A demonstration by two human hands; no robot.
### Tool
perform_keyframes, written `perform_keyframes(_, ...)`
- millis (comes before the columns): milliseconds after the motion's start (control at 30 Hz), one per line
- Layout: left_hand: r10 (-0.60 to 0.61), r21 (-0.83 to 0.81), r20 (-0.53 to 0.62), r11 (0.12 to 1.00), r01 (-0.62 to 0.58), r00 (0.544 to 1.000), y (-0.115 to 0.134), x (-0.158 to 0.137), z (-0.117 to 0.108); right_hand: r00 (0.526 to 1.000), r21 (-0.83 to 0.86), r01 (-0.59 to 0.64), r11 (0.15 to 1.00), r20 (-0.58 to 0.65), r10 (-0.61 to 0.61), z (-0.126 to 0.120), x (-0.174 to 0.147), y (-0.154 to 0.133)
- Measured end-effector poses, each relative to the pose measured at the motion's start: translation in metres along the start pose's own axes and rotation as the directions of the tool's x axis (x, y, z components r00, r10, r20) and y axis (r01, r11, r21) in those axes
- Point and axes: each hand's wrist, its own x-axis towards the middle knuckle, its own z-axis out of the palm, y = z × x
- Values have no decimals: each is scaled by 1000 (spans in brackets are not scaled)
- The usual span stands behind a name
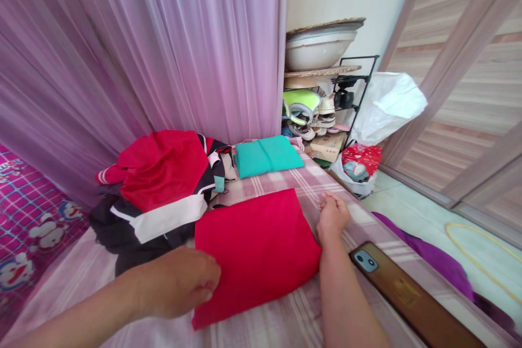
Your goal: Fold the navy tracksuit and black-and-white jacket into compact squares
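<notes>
A folded red cloth [255, 255] lies flat on the plaid bed sheet in front of me. Over its left edge is my left hand [183, 281], with fingers curled in and no fabric pulled up by them. Just past the cloth's right edge, my right hand [333, 215] hovers near the sheet, its fingers loosely curled and nothing visible in them. Behind the red cloth lies a folded teal cloth [269, 156]. On the left sits a crumpled heap of clothes, with a red garment [163, 166] on top of black and white fabric.
A brown phone [408, 293] lies face down by my right forearm. Purple curtains [196, 38] hang behind the bed [310, 310]. Beyond its right edge stand a shoe rack [361, 103] holding shoes and basins, a white bag [391, 103], and a wooden wardrobe [468, 98].
</notes>
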Motion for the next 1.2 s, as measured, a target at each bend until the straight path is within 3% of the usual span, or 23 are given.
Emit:
perform_keyframes(167, -207, 44, 8, 978, 206, 978, 25, 38, 22, 999, -18, -2, 1000, 42, 2, 3, -3, 2)
perform_keyframes(300, -226, 92, 6, 970, 224, 974, 30, 46, 28, 999, -23, -1, 1000, 52, 2, 2, -1, 3)
perform_keyframes(367, -164, 26, 1, 986, 164, 986, 36, 34, 18, 997, -41, 10, 999, 72, -7, 1, 0, 5)
perform_keyframes(433, 3, -106, 18, 994, -1, 1000, 47, 16, 5, 996, -50, 11, 999, 86, -7, -1, 2, 7)
perform_keyframes(533, 257, -256, 53, 938, -235, 965, 65, -1, -7, 996, -38, 11, 999, 94, -7, -2, 2, 8)
perform_keyframes(600, 244, -191, 97, 956, -222, 965, 69, 0, -12, 996, -34, 17, 999, 90, -14, -2, 2, 8)
perform_keyframes(667, 120, -14, 118, 993, -119, 986, 62, 11, -24, 997, -29, 8, 1000, 80, -6, -1, 2, 6)
perform_keyframes(733, -16, 187, 26, 982, 11, 1000, 43, 22, -54, 997, -15, -29, 999, 73, 30, 0, 2, 4)
perform_keyframes(767, -76, 278, -115, 955, 105, 991, 29, 25, -77, 996, -7, -54, 999, 73, 55, 0, 2, 4)
perform_keyframes(800, -135, 342, -277, 911, 229, 951, 13, 24, -104, 994, -2, -75, 997, 74, 75, 1, 2, 3)
perform_keyframes(833, -201, 348, -440, 861, 372, 875, -4, 20, -133, 994, 0, -86, 996, 72, 86, 1, 2, 3)
perform_keyframes(867, -256, 300, -583, 814, 497, 771, -23, 13, -163, 994, -4, -86, 996, 69, 86, 2, 2, 3)
perform_keyframes(933, -345, 106, -810, 710, 696, 475, -61, -9, -213, 995, -23, -63, 998, 72, 65, 3, 1, 3)
perform_keyframes(967, -380, -31, -878, 651, 758, 291, -80, -21, -230, 995, -34, -52, 998, 81, 54, 3, 0, 4)
perform_keyframes(1000, -382, -126, -910, 626, 769, 162, -98, -33, -241, 994, -45, -45, 998, 94, 50, 3, -1, 4)
perform_keyframes(1033, -404, -202, -911, 610, 767, 82, -116, -43, -245, 993, -53, -43, 998, 103, 48, 3, -2, 5)
perform_keyframes(1067, -434, -244, -899, 599, 763, 54, -133, -52, -242, 993, -60, -43, 997, 105, 49, 3, -2, 5)
perform_keyframes(1200, -524, -295, -844, 630, 718, 113, -192, -65, -198, 993, -83, -27, 996, 112, 37, 3, -5, 4)
